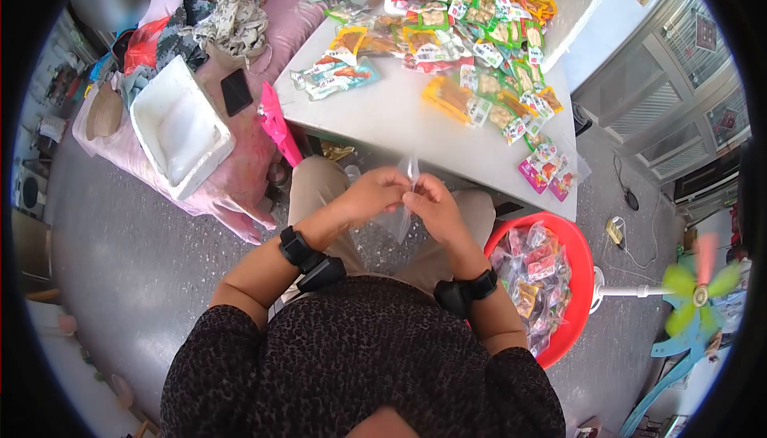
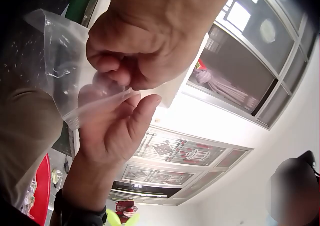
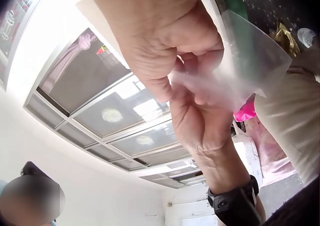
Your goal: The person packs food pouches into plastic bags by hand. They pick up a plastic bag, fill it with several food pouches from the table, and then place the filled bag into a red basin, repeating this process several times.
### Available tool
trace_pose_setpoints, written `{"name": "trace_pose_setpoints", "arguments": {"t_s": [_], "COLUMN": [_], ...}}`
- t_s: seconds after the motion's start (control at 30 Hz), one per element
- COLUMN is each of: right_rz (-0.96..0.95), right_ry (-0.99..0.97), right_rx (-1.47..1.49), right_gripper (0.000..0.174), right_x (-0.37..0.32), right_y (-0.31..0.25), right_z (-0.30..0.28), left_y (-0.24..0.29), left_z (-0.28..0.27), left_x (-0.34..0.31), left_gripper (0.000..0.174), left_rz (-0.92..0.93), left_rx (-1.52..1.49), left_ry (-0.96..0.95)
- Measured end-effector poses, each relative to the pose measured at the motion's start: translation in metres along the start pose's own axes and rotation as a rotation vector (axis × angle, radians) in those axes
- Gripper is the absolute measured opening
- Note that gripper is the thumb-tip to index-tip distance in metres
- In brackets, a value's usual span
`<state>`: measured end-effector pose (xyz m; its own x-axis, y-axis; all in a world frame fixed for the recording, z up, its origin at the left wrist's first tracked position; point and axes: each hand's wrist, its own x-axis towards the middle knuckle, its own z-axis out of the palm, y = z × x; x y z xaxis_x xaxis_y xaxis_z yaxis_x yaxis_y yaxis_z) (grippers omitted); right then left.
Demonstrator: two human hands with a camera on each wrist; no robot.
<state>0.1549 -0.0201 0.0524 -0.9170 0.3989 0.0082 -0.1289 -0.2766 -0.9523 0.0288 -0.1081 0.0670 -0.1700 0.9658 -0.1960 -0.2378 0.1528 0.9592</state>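
A clear plastic bag hangs between my two hands, above the lap. My left hand pinches its upper edge from the left, fingers curled inward. From the other side, my right hand grips the same edge, thumb and fingertips close to the left ones. In the left wrist view the see-through bag spreads away from the fingers and looks flat, with nothing inside. The right wrist view shows the bag blurred near the fingertips. Part of the right fingers lies behind the plastic in the left wrist view.
Colourful snack packets spill from a white foam box across the table. A red tub of filled clear bags stands at the right, near a fan. Another foam box and a phone lie on the pink bed.
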Motion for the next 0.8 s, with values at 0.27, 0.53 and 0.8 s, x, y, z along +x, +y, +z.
{"name": "trace_pose_setpoints", "arguments": {"t_s": [0.27, 0.53, 0.8], "right_rz": [0.011, 0.116, 0.047], "right_ry": [0.017, 0.196, 0.310], "right_rx": [-0.065, 0.063, 0.140], "right_gripper": [0.018, 0.009, 0.008], "right_x": [0.003, 0.008, 0.021], "right_y": [0.000, 0.011, -0.005], "right_z": [0.000, -0.002, 0.013], "left_y": [-0.002, -0.013, -0.001], "left_z": [-0.001, 0.006, 0.022], "left_x": [-0.002, -0.001, -0.003], "left_gripper": [0.006, 0.007, 0.010], "left_rz": [-0.016, 0.181, 0.472], "left_rx": [-0.174, 0.048, 0.533], "left_ry": [0.001, 0.169, 0.450]}}
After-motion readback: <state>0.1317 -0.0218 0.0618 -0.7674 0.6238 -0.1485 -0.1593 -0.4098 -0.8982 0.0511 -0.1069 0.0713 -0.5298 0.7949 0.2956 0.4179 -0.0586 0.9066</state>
